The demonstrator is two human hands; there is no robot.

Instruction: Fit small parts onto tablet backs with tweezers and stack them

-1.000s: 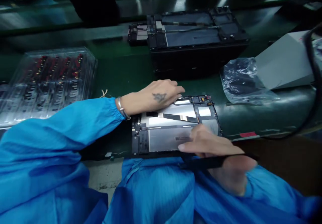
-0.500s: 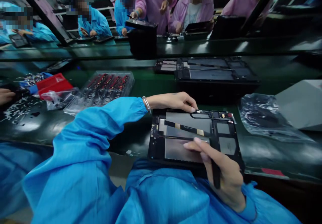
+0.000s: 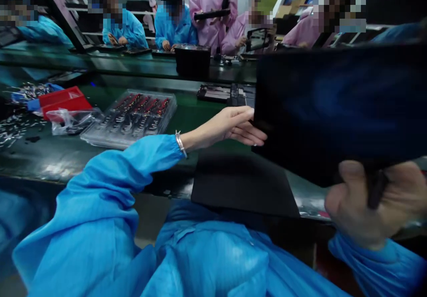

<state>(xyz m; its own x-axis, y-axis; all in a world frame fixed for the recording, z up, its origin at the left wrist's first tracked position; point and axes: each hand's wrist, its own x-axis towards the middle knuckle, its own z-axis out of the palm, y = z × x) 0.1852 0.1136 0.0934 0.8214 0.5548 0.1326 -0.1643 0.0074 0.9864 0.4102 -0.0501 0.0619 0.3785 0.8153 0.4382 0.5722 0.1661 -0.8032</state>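
A tablet (image 3: 333,110) is raised and tilted at the right, its dark glossy side towards me. My left hand (image 3: 235,126) is at its left edge, thumb above and fingers below, closed on that edge. Along the lower edge, my right hand (image 3: 373,203) grips the tablet, slightly blurred. A short black tool (image 3: 378,189) also sits in that hand; its kind is not clear. Beneath lies a black mat (image 3: 243,186) at the bench's front edge.
To the left are a clear plastic tray (image 3: 130,119) of small red and black parts, a red packet (image 3: 65,103) and a plastic bag (image 3: 71,119). Further back, partly hidden, lie opened tablets (image 3: 213,93). People sit and stand across the bench, beyond a black box (image 3: 192,61).
The tablet, lying with its inner parts upward before, is now lifted to the right and turned, showing its dark side. Both hands moved with it, uncovering the black mat.
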